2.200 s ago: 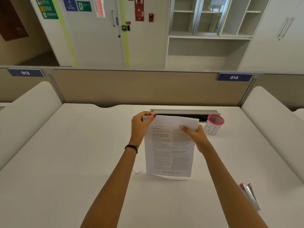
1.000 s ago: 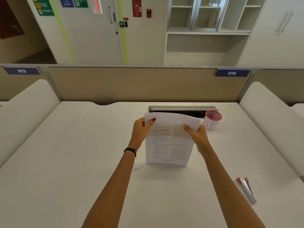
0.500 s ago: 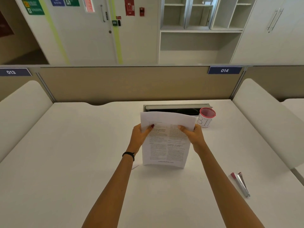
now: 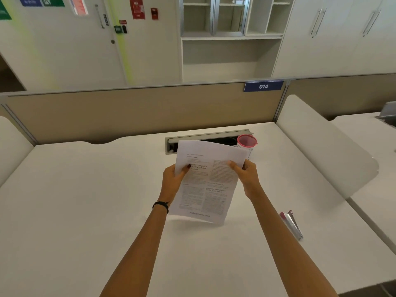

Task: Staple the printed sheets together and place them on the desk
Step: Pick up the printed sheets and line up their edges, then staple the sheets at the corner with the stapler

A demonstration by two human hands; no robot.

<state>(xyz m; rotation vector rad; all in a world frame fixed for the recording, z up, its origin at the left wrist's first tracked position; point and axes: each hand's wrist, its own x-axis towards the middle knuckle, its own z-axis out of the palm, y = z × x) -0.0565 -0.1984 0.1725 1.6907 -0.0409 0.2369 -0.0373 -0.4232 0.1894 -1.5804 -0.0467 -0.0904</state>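
I hold the printed sheets (image 4: 205,185) upright over the middle of the white desk (image 4: 85,211), their lower edge just above the surface. My left hand (image 4: 173,181) pinches the left side near the top, thumb on the printed face. My right hand (image 4: 246,176) grips the right side the same way. A pink and silver stapler (image 4: 291,224) lies flat on the desk to the right, apart from both hands.
A pink-rimmed white cup (image 4: 246,144) stands behind the sheets beside an open cable slot (image 4: 205,137). A beige partition (image 4: 139,110) closes the back of the desk. White rounded side dividers (image 4: 321,159) flank it left and right.
The view has swung to the right. Both hands have slid lower on the sheets, which now tilt slightly and hang lower over the desk. The stapler has not moved.
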